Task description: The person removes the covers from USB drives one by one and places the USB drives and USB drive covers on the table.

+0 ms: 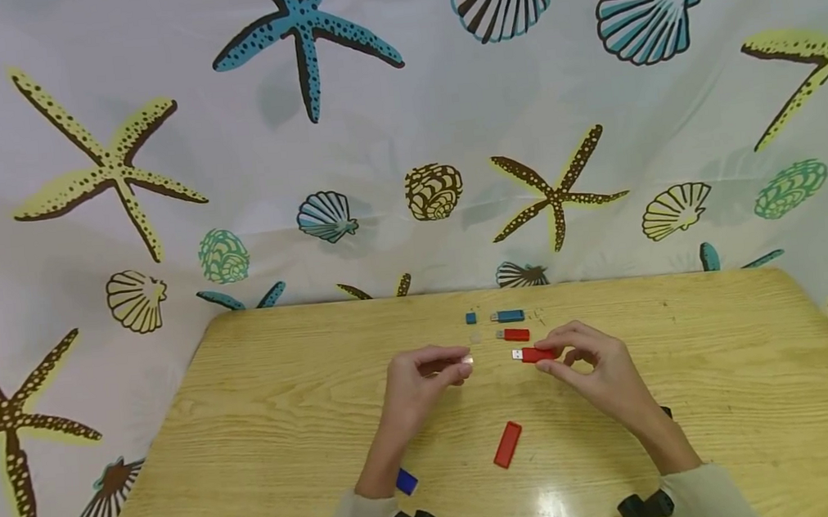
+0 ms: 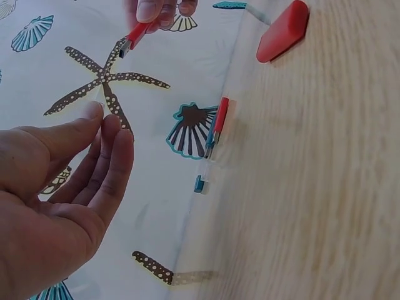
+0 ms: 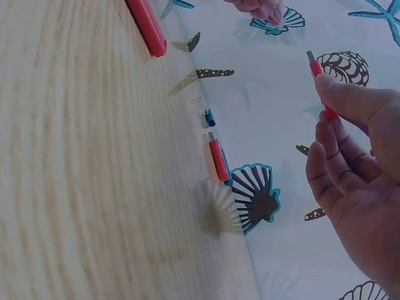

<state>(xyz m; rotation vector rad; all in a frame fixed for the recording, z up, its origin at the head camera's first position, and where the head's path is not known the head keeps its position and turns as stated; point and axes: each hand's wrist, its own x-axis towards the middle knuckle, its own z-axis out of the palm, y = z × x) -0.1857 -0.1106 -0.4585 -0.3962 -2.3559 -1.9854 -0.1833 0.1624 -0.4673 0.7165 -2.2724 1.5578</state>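
Observation:
Between the thumb and fingertips of my left hand (image 1: 416, 383) is a small clear piece (image 1: 468, 360), mostly covered by the fingers. My right hand (image 1: 601, 364) pinches a red USB flash drive (image 1: 537, 354) by its back end. Its bare metal plug points left, toward the left hand, with a gap between the two. Just beyond the hands lies a second red USB flash drive (image 1: 516, 335). A blue USB flash drive (image 1: 510, 316) lies behind that one, its plug also to the left. The right wrist view shows the held flash drive (image 3: 329, 111) along the fingertips.
A small blue cap (image 1: 471, 317) lies left of the blue drive, with a faint clear piece (image 1: 475, 338) nearer. Closer to me is a red rectangular case (image 1: 507, 445). A blue piece (image 1: 407, 481) sits beside the left forearm. A patterned cloth (image 1: 375, 147) hangs behind the table (image 1: 264, 403).

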